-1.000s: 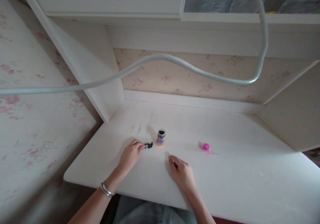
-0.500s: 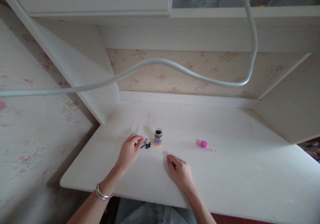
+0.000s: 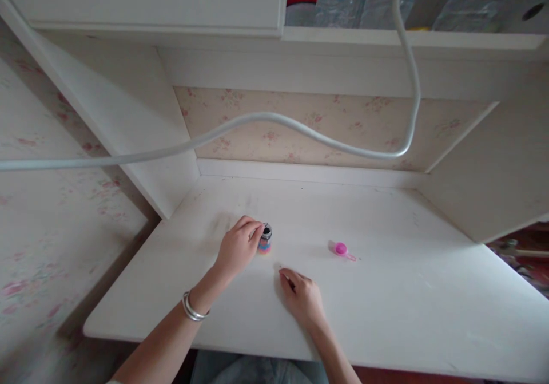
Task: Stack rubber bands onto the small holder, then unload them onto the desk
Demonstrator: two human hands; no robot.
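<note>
Holding left grip pinched at mouth of jar; cannot tell load. Resting right grip loosely curled, load hidden. Judged partway: dark contents in, pink cap off, right of both grips.

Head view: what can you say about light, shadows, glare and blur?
Head view: soft, uneven light; shadows fall left of the pink round cap and right hand. Head view: shine on the white bent cable. Head view: fine detail inside the small colour-banded jar is indistinct.
</note>
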